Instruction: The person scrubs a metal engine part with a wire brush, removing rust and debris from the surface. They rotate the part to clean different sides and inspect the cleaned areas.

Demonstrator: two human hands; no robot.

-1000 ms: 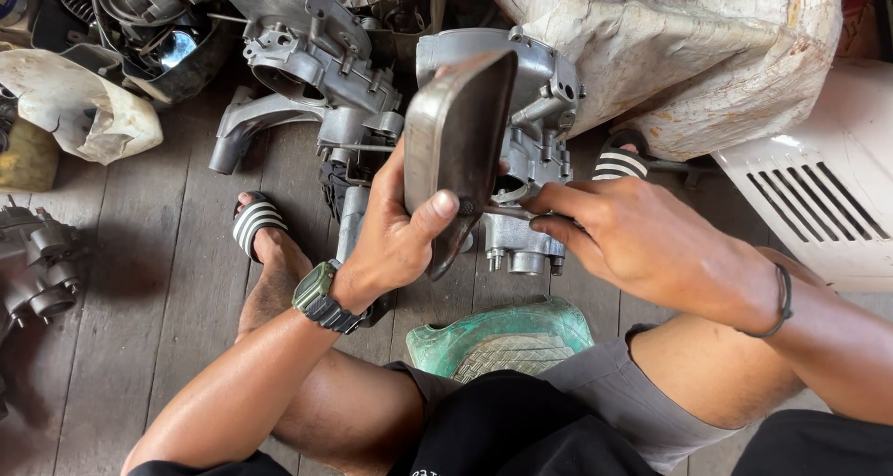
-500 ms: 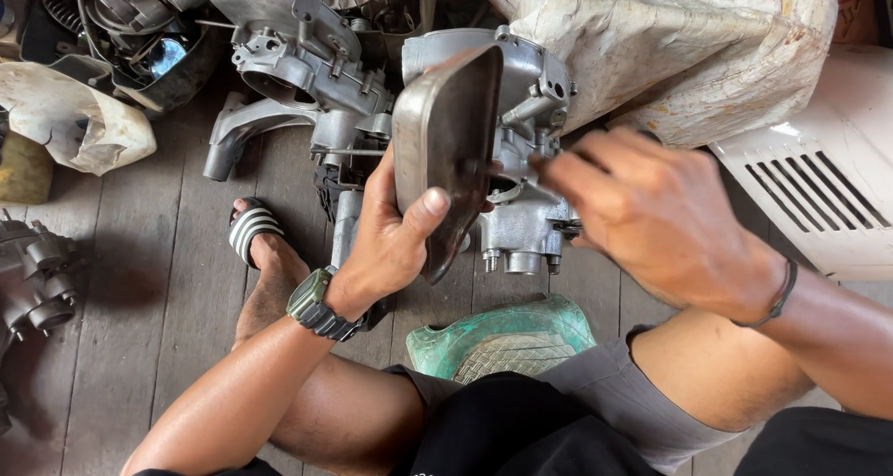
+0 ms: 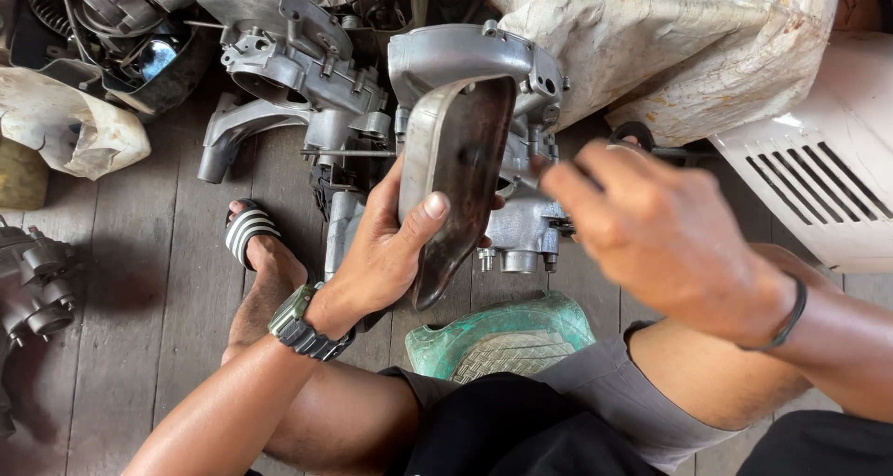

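left hand [image 3: 386, 253] is clamped on a dished metal cover [image 3: 456, 174], thumb across its dark inner face, fingers behind the rim. cover is held upright on edge, hollow side toward the camera, probably so the inside can be seen and reached. it sits in front of the grey engine casing [image 3: 507, 85], overlapping it in view; can't tell if the two touch.

right hand [image 3: 651, 230] is at 3 o'clock of the cover, motion-blurred, fingers loosely curled and pointing toward the cover's edge. can't tell if it's pinching anything or just open.

casing stands on the plank floor [image 3: 139, 299] at 12 o'clock of the person's knees, close in, within both arms' reach. second casing half [image 3: 288, 58] lies at 10 o'clock of the cover, just beside the first. green stool seat [image 3: 502, 337] at 6 o'clock, under the thighs. striped sandal [image 3: 246, 230] on the foot at 9 o'clock of the left hand. white vented panel [image 3: 819, 192] at 3 o'clock, well apart from the work. crumpled sack [image 3: 670, 39] at 1 o'clock, behind the casing.
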